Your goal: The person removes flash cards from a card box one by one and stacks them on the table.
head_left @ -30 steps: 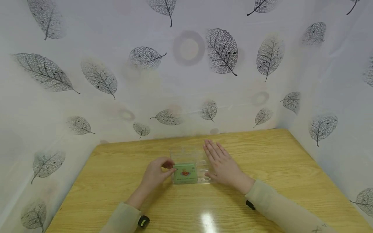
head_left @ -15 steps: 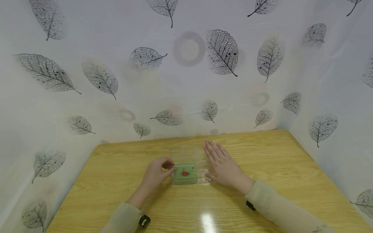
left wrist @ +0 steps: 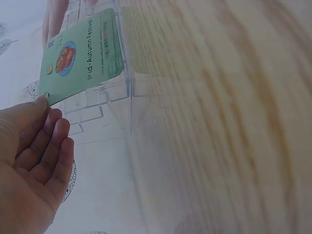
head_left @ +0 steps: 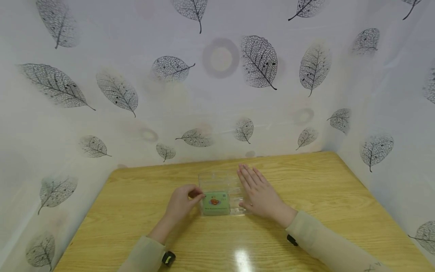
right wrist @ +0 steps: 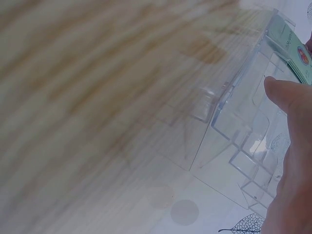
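A green card printed "Mid-Autumn Festival" [left wrist: 80, 61], with a food picture and a corner hole, stands in the front left pocket of a clear plastic tiered holder [head_left: 214, 176]. My left hand [head_left: 182, 201] pinches that card by its holed corner between thumb and forefinger; the other fingers curl loosely below, as the left wrist view shows. Layered green edges [right wrist: 293, 68] in the right wrist view suggest more than one card in the pocket. My right hand [head_left: 261, 194] lies over the holder's right side, fingers straight, its thumb against the clear plastic.
The holder stands on a glossy wood-grain table [head_left: 163, 241], toward the back edge. Behind and at both sides hangs a white sheet [head_left: 217, 102] with a leaf print. Other pockets of the holder are transparent.
The front green card has tilted slightly, its printed picture shifting a little up and left with my left fingers at the corner. My right hand has stayed in place.
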### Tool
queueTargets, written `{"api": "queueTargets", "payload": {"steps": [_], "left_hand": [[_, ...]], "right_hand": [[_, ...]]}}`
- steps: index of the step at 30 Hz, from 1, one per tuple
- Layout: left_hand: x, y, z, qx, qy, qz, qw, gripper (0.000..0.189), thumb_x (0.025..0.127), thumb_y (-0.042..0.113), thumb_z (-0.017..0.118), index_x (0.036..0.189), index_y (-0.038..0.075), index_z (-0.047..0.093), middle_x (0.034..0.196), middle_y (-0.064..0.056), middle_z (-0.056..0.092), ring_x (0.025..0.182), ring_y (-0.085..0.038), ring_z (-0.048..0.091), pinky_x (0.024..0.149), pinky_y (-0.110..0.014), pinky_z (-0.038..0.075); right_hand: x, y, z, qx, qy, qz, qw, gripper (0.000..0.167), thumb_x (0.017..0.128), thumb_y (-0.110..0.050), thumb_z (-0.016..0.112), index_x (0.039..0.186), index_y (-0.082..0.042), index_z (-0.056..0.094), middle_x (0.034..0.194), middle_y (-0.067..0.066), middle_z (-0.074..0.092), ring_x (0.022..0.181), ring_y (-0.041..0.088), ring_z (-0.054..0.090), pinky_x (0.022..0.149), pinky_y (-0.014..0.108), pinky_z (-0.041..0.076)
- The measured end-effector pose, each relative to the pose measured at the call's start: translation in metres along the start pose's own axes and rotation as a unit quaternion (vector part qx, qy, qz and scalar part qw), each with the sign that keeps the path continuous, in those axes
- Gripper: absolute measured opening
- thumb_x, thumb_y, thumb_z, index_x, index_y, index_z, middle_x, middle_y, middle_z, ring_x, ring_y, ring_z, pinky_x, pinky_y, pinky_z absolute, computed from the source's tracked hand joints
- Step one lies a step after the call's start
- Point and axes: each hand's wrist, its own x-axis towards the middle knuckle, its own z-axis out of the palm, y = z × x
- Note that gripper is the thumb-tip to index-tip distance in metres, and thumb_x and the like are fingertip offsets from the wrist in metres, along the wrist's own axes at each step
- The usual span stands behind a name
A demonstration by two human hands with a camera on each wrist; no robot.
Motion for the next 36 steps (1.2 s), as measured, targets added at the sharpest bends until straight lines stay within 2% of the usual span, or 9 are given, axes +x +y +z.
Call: {"api": "queueTargets", "payload": {"steps": [10,20,26,36], "left_hand": [[0.0004,0.0001,-0.0018,-0.010,0.007,-0.004,0.9999,0.007,0.091,0.008,0.083,0.093,0.013,0.078,0.088,0.001,0.078,0.080,-0.011,0.070,0.076,-0.022,0.059],[0.0011,-0.0013,-0.0004,-0.007,0.015,0.018,0.9997,0.006,0.092,0.009,0.082,0.095,0.013,0.078,0.089,0.000,0.079,0.080,-0.012,0.072,0.076,-0.023,0.061],[0.0003,-0.0005,-0.0012,-0.018,0.020,0.013,0.9995,0.006,0.092,0.009,0.081,0.095,0.012,0.078,0.089,0.000,0.079,0.080,-0.011,0.072,0.075,-0.023,0.061],[-0.0016,-0.0020,-0.0037,-0.015,0.041,0.023,0.9988,0.004,0.094,0.009,0.080,0.096,0.007,0.078,0.088,-0.002,0.079,0.080,-0.015,0.073,0.074,-0.023,0.060]], "right_hand": [[0.0020,0.0000,0.0029,0.005,-0.004,0.004,1.0000,0.110,0.095,-0.064,0.067,0.167,0.003,0.018,0.177,0.022,0.010,0.164,0.040,0.019,0.135,0.054,0.017],[-0.0014,0.0012,0.0020,0.005,0.004,0.007,1.0000,0.110,0.093,-0.064,0.069,0.166,0.003,0.021,0.177,0.022,0.013,0.164,0.039,0.019,0.134,0.054,0.018],[-0.0020,0.0010,0.0031,0.002,0.004,0.004,1.0000,0.110,0.094,-0.065,0.068,0.166,0.004,0.021,0.177,0.022,0.014,0.164,0.039,0.019,0.134,0.054,0.018],[-0.0005,-0.0001,0.0041,0.003,0.016,-0.001,0.9999,0.109,0.093,-0.065,0.069,0.165,0.004,0.023,0.176,0.023,0.017,0.162,0.040,0.024,0.134,0.054,0.019]]}}
